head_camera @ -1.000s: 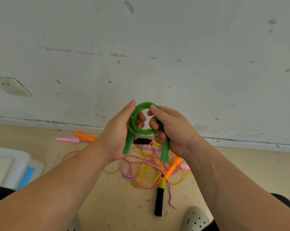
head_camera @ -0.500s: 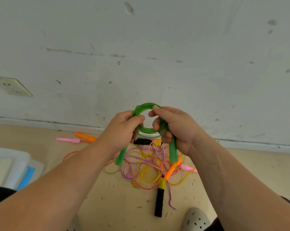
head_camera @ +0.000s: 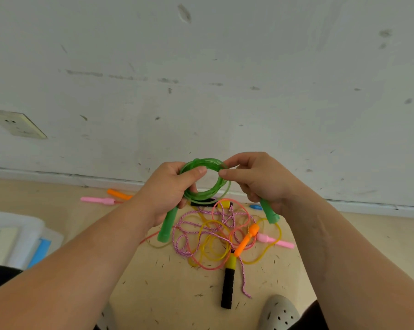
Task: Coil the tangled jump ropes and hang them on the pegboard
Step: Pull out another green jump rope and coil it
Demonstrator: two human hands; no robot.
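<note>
Both arms reach forward. The left hand (head_camera: 166, 190) curls tight round the coiled green jump rope (head_camera: 223, 186), held over the tangled ropes (head_camera: 208, 236) near the far edge of the floor (head_camera: 158, 291). The right hand (head_camera: 260, 181) pinches the coil's top and grips one green handle (head_camera: 269, 212).

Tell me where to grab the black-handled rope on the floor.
Take the black handle from above, fingers across its length near its lower end. It lies flat and juts clear of the tangle; its yellow collar is crowded by cords.
</note>
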